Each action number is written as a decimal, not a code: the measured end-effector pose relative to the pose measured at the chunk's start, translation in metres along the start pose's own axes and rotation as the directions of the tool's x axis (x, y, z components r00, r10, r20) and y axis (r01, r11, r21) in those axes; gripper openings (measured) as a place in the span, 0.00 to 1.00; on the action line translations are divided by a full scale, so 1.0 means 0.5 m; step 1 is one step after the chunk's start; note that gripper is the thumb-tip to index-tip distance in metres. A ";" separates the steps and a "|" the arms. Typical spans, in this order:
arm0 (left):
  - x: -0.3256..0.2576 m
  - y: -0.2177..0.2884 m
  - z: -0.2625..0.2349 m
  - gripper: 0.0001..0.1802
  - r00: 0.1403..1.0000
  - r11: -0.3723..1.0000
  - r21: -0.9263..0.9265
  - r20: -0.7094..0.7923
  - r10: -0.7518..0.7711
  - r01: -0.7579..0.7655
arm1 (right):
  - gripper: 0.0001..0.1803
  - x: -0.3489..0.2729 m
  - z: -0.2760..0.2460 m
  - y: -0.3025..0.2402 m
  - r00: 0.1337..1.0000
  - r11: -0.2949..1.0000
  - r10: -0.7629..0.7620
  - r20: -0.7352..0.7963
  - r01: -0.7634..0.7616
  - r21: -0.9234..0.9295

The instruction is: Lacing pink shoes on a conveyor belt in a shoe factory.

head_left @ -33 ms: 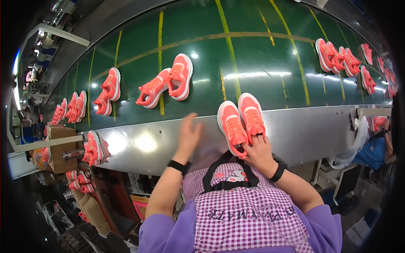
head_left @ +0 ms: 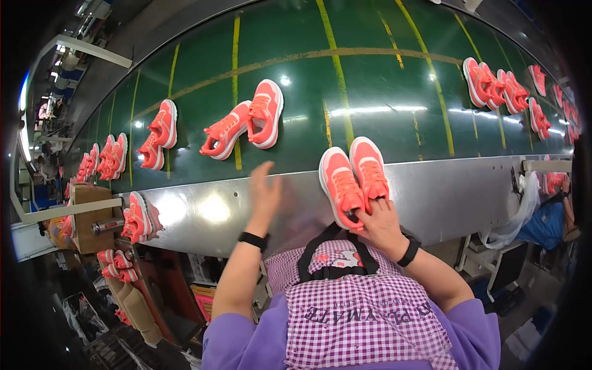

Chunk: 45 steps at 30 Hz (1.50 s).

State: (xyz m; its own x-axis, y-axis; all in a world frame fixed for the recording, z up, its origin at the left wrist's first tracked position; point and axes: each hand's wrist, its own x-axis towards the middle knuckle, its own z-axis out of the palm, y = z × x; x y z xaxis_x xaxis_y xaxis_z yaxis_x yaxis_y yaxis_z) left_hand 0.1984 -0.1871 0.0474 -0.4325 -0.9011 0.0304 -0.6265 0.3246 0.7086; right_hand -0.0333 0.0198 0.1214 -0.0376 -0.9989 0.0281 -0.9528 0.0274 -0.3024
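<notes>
A pair of coral sneakers [head_left: 343,184] with white soles lies side by side in front of me, toes away from me, across the border of the steel ledge and the green belt. My right hand [head_left: 379,221] is closed at the heel end of the pair. Its fingers reach into the shoe openings and pinch the collars, and some fingertips are hidden inside. To the left of the pair, my left hand [head_left: 265,192] hovers over the steel ledge, slightly blurred, fingers apart and holding nothing. Another coral pair [head_left: 264,114] rests on the belt beyond it.
The green conveyor belt [head_left: 394,86] with yellow lines runs across, carrying more coral sneakers [head_left: 490,86] at the right and others [head_left: 161,132] at the left. One shoe [head_left: 137,217] stands on the steel ledge [head_left: 444,191]. A cardboard box [head_left: 95,209] is at the left.
My left hand has shifted a little to the left, away from the pair. The shoes on the belt and the held pair have moved very slightly right in view. My right hand keeps its grip.
</notes>
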 end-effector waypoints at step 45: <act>-0.198 0.124 -0.019 0.20 0.910 0.911 0.206 0.295 0.291 -0.358 | 0.41 0.118 0.152 -0.077 0.958 0.740 0.284 0.044 -0.248 0.626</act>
State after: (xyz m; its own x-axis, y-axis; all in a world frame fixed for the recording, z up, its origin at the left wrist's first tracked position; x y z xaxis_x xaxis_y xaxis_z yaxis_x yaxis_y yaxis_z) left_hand 0.2087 -0.0803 0.0953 -0.7674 -0.6407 0.0255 -0.5492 0.6772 0.4897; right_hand 0.0240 -0.0432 0.0625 -0.2936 -0.9506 -0.1007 -0.5070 0.2441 -0.8267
